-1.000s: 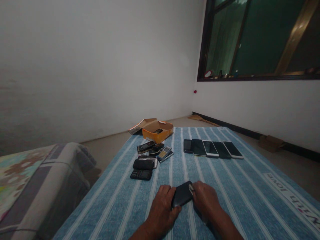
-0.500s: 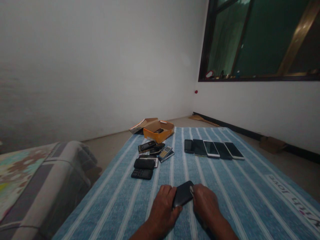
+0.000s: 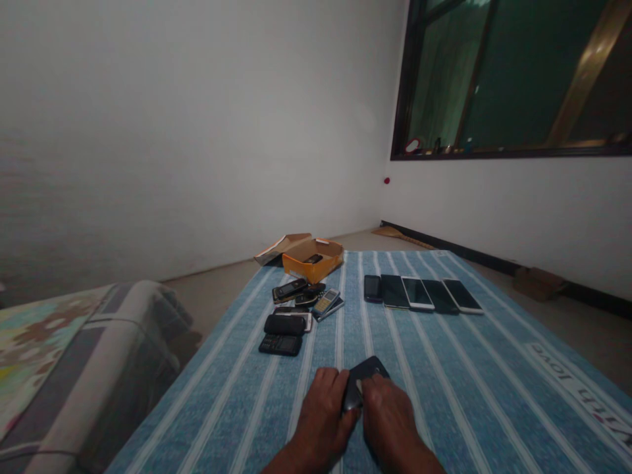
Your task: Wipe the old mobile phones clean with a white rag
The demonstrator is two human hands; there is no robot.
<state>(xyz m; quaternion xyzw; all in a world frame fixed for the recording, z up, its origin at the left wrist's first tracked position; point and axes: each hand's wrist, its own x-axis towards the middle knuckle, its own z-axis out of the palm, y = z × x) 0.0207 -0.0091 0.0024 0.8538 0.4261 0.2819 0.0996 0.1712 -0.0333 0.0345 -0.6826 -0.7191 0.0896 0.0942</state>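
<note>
My left hand [image 3: 323,411] is closed around the left edge of a dark mobile phone [image 3: 353,395], which is tilted above the striped cloth [image 3: 237,408]. Across the phone's right part lies my right hand [image 3: 390,411], its fingers bent and pressed together. A small whitish spot shows at its fingertips, too small to name. The right hand hides much of the phone's face. Ahead and to the left sit a black keypad phone [image 3: 280,344] and a black rounded case or phone [image 3: 285,324]. Behind them is a loose pile of older phones [image 3: 291,288].
An open orange cardboard box [image 3: 316,266] with a phone inside stands at the far left end. Several flat phones [image 3: 417,294] lie in a row at the far right. A covered bed or seat [image 3: 99,355] is at left. A window [image 3: 513,79] is set in the wall.
My right hand has slid left across the phone, from its right edge toward its middle, and the whitish spot went with it. The left hand has kept its hold.
</note>
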